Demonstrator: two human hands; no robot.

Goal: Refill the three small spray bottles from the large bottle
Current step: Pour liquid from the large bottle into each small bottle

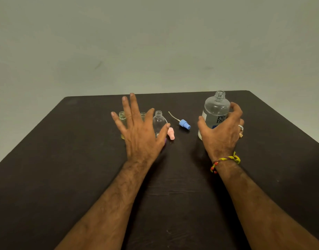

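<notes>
Left hand (pixel 138 130) hovers with fingers spread wide over three small clear uncapped spray bottles (pixel 158 121) on the dark bench (pixel 65 159); right hand (pixel 221 134) curls around the upright large clear open-necked bottle (pixel 215 112)

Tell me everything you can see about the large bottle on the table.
The large bottle is clear plastic, round-shouldered, with a threaded neck and no cap on it. A white and blue label with dark letters wraps its body, partly hidden. It stands upright on the dark table, near the far right side. It looks to hold clear liquid, but the level is hard to judge. The right hand curls around it from the near side, thumb on its left.
</notes>
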